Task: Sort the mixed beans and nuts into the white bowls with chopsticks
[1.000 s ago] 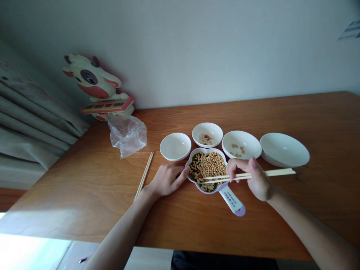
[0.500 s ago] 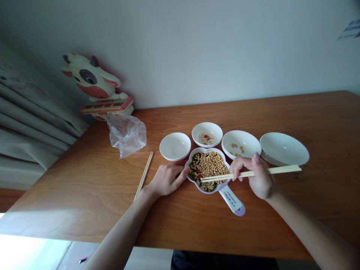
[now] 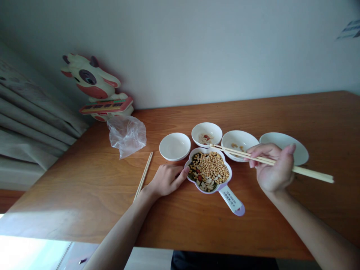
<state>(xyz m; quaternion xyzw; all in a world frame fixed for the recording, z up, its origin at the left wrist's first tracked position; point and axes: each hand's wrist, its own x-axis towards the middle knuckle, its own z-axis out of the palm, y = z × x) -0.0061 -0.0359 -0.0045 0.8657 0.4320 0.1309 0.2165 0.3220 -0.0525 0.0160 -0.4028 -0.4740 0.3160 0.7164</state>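
Note:
My right hand (image 3: 274, 167) is closed round a pair of pale wooden chopsticks (image 3: 309, 173). Their tips hover at the far rim of the handled dish, near a white bowl (image 3: 196, 135) with peanut pieces (image 3: 204, 138) in it; a tiny pale item seems to be at the tips, too small to name. The handled dish (image 3: 230, 176), lilac-edged, holds yellow beans (image 3: 213, 163), peanuts (image 3: 208, 184), a few red pieces and dark green bits. My left hand (image 3: 165, 180) rests on the table, thumb and fingers gripping the dish's left rim.
Behind the dish stand a white bowl (image 3: 174, 147) at left, another with several yellow beans (image 3: 250, 139), and a larger one (image 3: 281, 140) at right. Further left lie spare chopsticks (image 3: 144, 174), a clear plastic bag (image 3: 128, 137) and a cow-shaped toy keyboard (image 3: 104, 90).
My right hand has moved right, and the chopstick tips have lifted out of the dish's contents, back towards the peanut bowl. My left hand has stayed in place.

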